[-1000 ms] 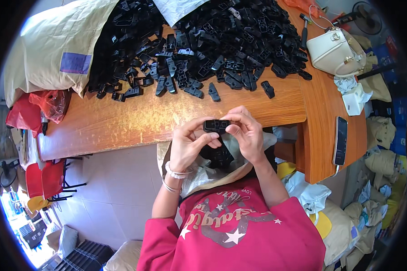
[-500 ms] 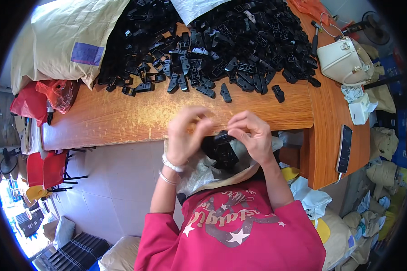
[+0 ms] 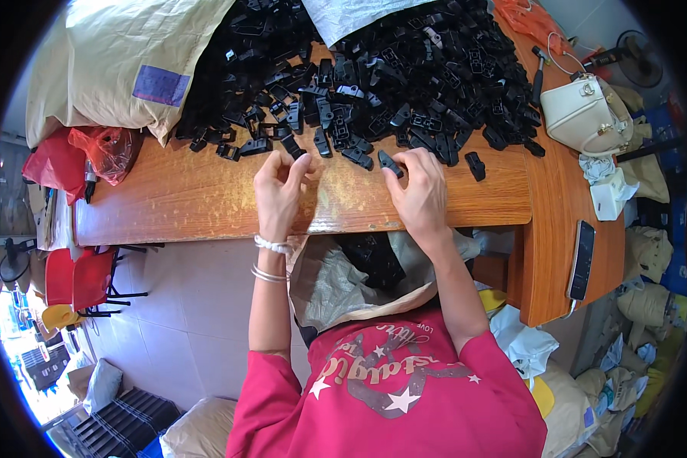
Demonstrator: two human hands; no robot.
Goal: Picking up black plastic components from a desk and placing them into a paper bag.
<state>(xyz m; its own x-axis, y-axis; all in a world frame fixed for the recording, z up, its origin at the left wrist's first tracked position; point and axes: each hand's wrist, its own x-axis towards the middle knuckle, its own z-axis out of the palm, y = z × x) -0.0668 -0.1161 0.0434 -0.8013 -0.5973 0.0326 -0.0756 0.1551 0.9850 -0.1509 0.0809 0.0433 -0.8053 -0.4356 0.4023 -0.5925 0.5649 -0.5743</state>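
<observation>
My left hand (image 3: 278,187) is at the near edge of the pile, thumb and fingers closed on a small black plastic clip-like part (image 3: 291,146). To its right, my right hand (image 3: 422,191) pinches a dark grey, elongated plastic part (image 3: 389,163) between thumb and forefinger, just above the tabletop. A large heap of similar black plastic parts (image 3: 343,99) spreads over the far side of the wooden table (image 3: 206,206). Below the table's front edge, an open woven sack (image 3: 320,282) lies on my lap with black parts (image 3: 370,259) inside.
A full cream sack (image 3: 107,69) and red plastic bags (image 3: 57,164) occupy the table's left end. On the right are a hammer (image 3: 539,75), a white handbag (image 3: 584,107), a tissue pack (image 3: 611,195) and a phone (image 3: 582,259). A red chair (image 3: 72,278) stands at left.
Both hands have moved forward from above the sack on my lap to the near edge of the heap. Each now holds a part there.
</observation>
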